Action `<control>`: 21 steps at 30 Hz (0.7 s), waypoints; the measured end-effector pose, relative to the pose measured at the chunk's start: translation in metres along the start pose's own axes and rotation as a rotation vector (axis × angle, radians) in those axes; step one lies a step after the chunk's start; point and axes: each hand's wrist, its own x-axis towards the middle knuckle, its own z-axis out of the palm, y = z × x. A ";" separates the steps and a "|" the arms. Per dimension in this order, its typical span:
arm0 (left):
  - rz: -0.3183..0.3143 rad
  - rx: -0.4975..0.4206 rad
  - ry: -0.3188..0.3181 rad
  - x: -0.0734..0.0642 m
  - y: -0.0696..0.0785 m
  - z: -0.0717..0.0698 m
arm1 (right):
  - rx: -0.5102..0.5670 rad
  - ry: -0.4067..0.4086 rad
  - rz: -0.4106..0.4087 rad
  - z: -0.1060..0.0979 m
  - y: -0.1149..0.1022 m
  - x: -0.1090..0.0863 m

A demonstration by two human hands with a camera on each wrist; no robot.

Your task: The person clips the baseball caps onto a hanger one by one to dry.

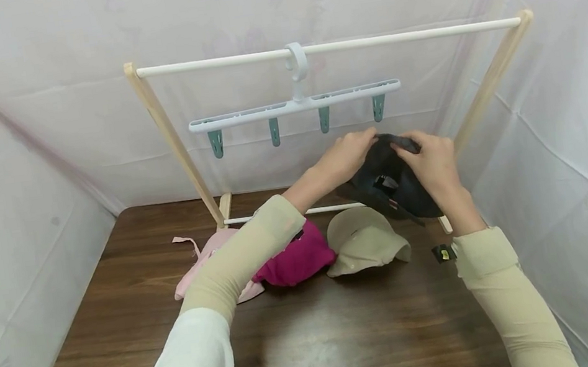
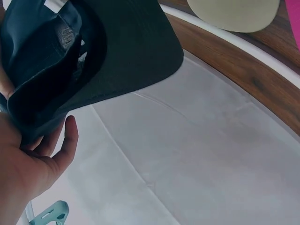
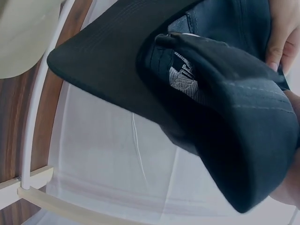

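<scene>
Both hands hold a dark baseball cap [image 1: 392, 179] in the air, below the right end of the hanger [image 1: 261, 113]. My left hand [image 1: 343, 156] pinches the cap's edge at its upper left. On the other side, my right hand [image 1: 431, 165] grips the rim between thumb and fingers. The cap's hollow inside faces me, with a white label and strap showing. In the left wrist view, its stiff brim [image 2: 136, 51] extends away from the left hand [image 2: 35, 164]. Teal clips [image 1: 378, 107] hang from the hanger just above the hands.
The hanger hooks over the white rod [image 1: 409, 37] of a wooden-sided rack [image 1: 167, 126]. On the brown table [image 1: 316, 343] lie a pink hat [image 1: 206, 261], a magenta cap [image 1: 299, 258] and a beige cap [image 1: 364, 239]. A small black-and-yellow item [image 1: 442, 253] lies near the right forearm.
</scene>
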 end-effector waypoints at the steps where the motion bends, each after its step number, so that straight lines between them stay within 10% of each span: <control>1: -0.002 -0.004 -0.004 0.002 -0.001 0.000 | -0.004 -0.001 0.002 0.001 0.001 0.001; 21: -0.118 -0.218 0.012 0.021 -0.020 -0.007 | 0.030 -0.095 0.151 0.010 0.010 0.021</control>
